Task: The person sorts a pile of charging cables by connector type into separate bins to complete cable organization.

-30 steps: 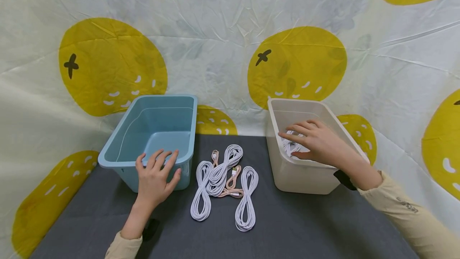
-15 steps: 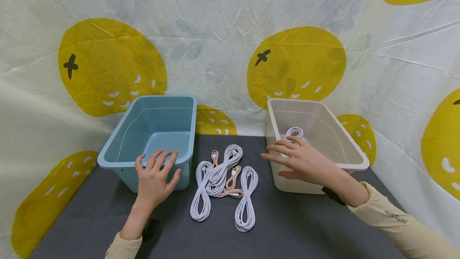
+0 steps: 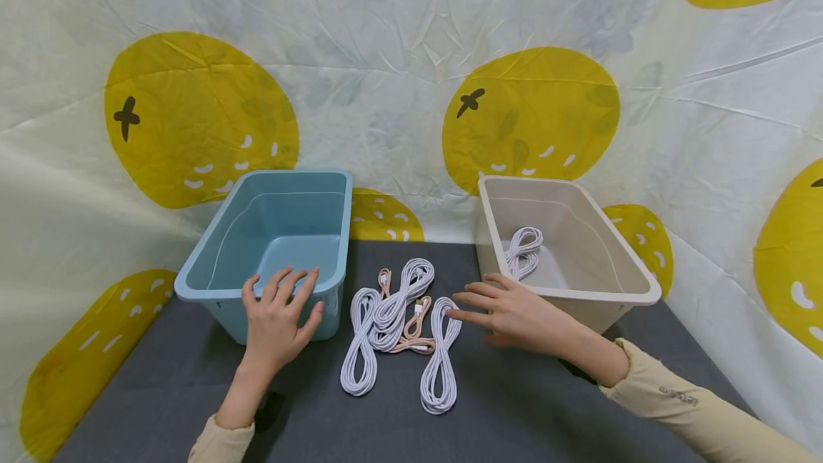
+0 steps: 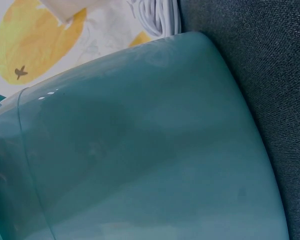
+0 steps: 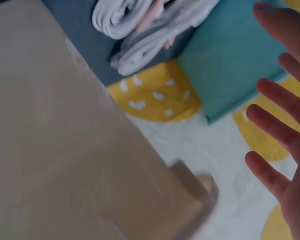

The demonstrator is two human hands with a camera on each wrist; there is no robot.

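Note:
In the head view my left hand (image 3: 278, 320) is at the near rim of the blue bin (image 3: 215, 294), fingers spread and holding nothing. My right hand (image 3: 514, 314) hovers in front of the beige bin (image 3: 598, 297), empty, its fingertips overlapping the top of the rightmost white cable bundle (image 3: 440, 363). Two more white bundles lie to the left, a leaning one (image 3: 405, 302) and an outer one (image 3: 360, 349). Pinkish cables (image 3: 416, 344) with plugs show among them. One white cable bundle (image 3: 524, 254) lies inside the beige bin. The right wrist view shows my spread fingers (image 5: 275, 172) beside the beige wall.
Dark grey cloth (image 3: 508, 406) covers the table. A white backdrop (image 3: 386, 41) printed with yellow fruit hangs behind both bins. The cable pile sits between the two bins, whose raised walls stand on either side of it.
My right hand has moved left and toward me, from over the beige bin to the table in front of it, uncovering the white cable inside. My left hand has stayed still.

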